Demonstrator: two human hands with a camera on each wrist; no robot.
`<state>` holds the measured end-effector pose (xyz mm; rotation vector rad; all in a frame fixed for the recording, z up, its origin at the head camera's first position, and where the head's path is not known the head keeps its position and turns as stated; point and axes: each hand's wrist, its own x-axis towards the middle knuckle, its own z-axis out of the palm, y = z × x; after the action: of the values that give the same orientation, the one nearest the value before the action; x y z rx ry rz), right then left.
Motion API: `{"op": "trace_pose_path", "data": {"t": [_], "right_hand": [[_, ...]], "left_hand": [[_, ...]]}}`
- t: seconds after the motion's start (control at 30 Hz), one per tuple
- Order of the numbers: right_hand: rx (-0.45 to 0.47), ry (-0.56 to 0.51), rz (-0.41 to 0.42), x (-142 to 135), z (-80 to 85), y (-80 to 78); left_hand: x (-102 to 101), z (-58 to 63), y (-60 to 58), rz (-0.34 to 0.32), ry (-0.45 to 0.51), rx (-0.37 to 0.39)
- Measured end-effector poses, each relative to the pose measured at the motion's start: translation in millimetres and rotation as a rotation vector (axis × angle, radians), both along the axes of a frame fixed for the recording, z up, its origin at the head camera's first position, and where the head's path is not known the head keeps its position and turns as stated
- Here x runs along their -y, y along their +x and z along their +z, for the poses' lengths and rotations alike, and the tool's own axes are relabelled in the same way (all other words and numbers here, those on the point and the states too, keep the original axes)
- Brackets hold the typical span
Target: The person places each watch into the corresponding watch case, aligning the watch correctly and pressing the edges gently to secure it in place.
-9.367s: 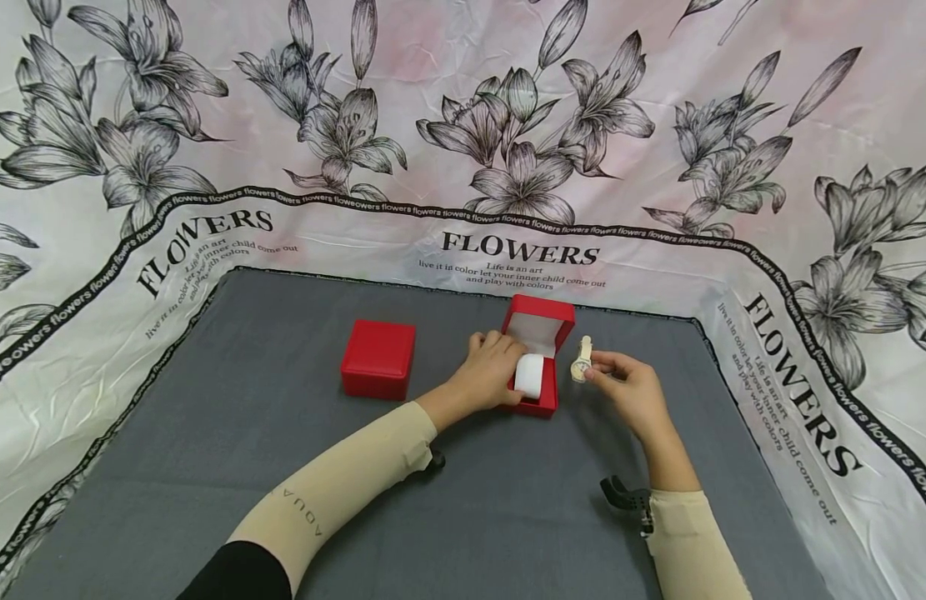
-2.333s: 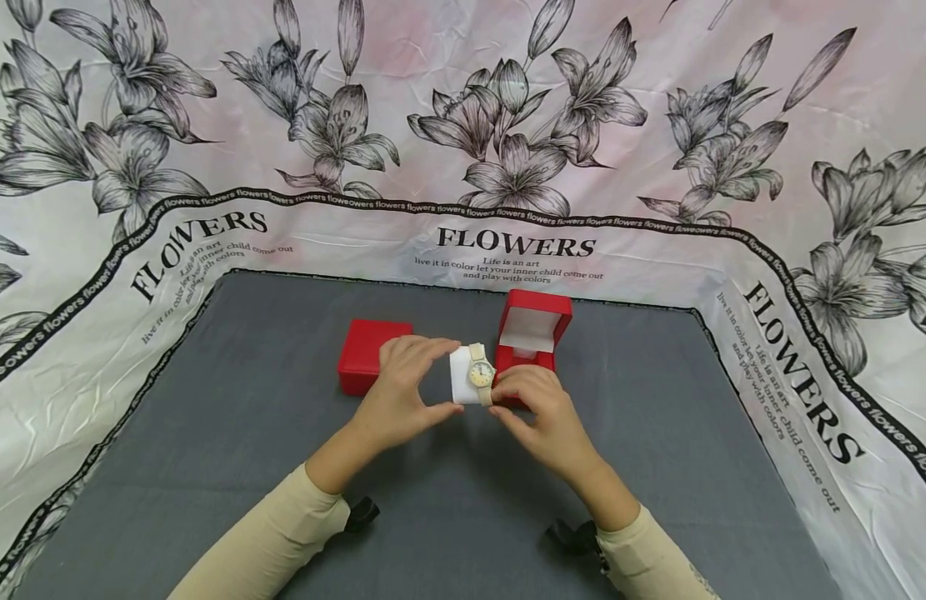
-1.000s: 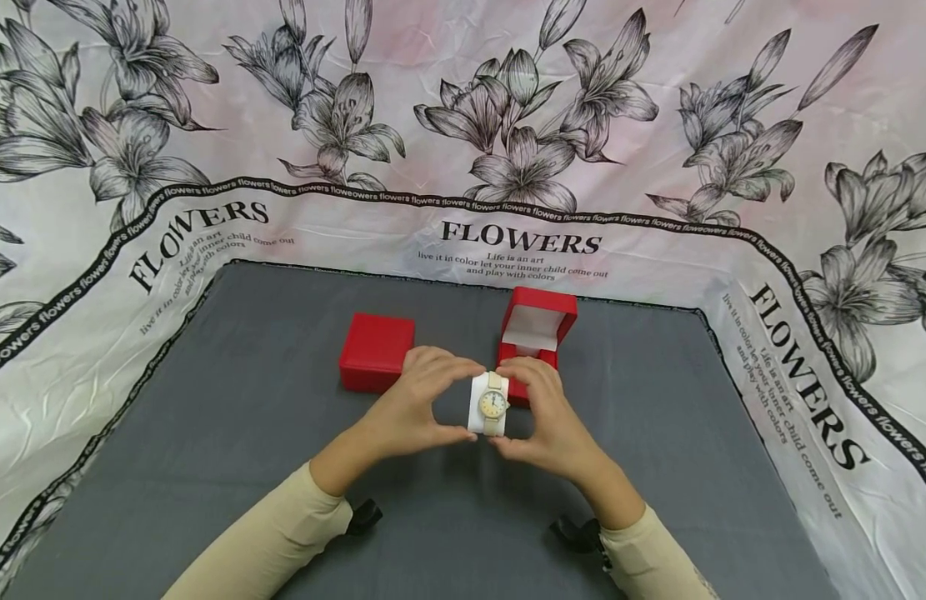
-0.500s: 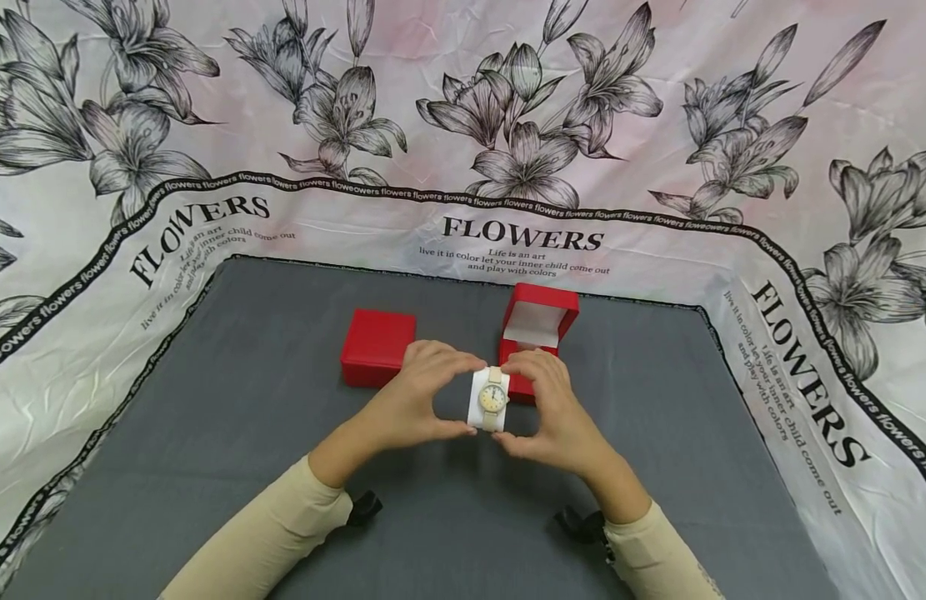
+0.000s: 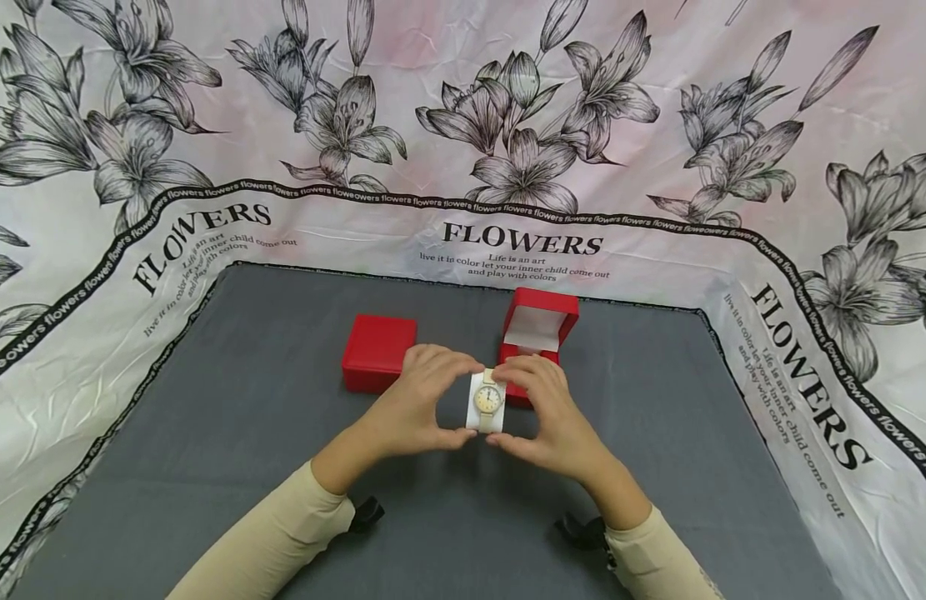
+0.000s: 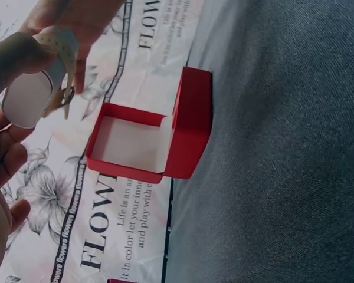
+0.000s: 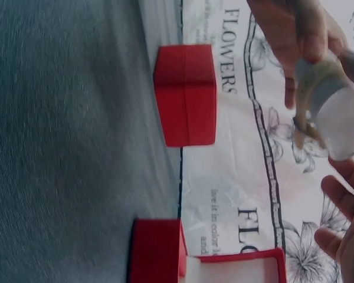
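Observation:
In the head view a white watch cushion (image 5: 473, 414) is held up over the grey cloth, its small wristwatch (image 5: 488, 398) facing up with a cream strap. My left hand (image 5: 410, 404) pinches the cushion between thumb and fingers from the left. My right hand (image 5: 556, 417) pinches the watch strap at its top and bottom edges from the right. In the left wrist view the cushion's flat end (image 6: 28, 101) shows, with the perforated strap (image 6: 64, 50) around it. A buckle end sticks out below; whether it is fastened I cannot tell.
Behind my right hand stands an open red box (image 5: 541, 310) with a pale lid lining; the hand partly hides its base. A closed red box (image 5: 378, 352) is to its left, behind my left hand. Grey cloth (image 5: 463, 533) covers the table, bordered by flower-print fabric (image 5: 523, 242).
Earlier the cushion sat in the open box and my right hand held the watch apart. Both now are together between my hands. Over the last second they have barely moved.

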<state>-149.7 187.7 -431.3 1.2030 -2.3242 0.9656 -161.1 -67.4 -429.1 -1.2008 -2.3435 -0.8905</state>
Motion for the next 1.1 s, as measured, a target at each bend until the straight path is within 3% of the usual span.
{"op": "trace_pose_path", "data": {"t": [0.27, 0.43, 0.6, 0.77, 0.93, 1.1], "right_hand": [[0.144, -0.103, -0.029, 10, -0.7, 8.9], [0.195, -0.102, -0.046, 12, 2.2, 9.3], [0.212, -0.025, -0.057, 3, 9.9, 6.8], [0.167, 0.06, -0.089, -13, 16.9, 2.1], [0.119, 0.066, -0.129, -31, 20.7, -4.9], [0.14, 0.055, -0.163, -47, 20.3, -12.1]], "left_hand": [[-2, -0.4, -0.2, 0.064, -0.046, -0.076], [-2, -1.7, -1.7, 0.078, -0.023, -0.079], [-3, 1.5, -3.1, 0.068, 0.0, -0.036], [-9, 6.9, -6.0, 0.064, -0.015, 0.008], [-25, 12.1, -14.5, 0.071, -0.025, 0.078], [-43, 15.4, -24.7, 0.078, -0.024, 0.162]]}}
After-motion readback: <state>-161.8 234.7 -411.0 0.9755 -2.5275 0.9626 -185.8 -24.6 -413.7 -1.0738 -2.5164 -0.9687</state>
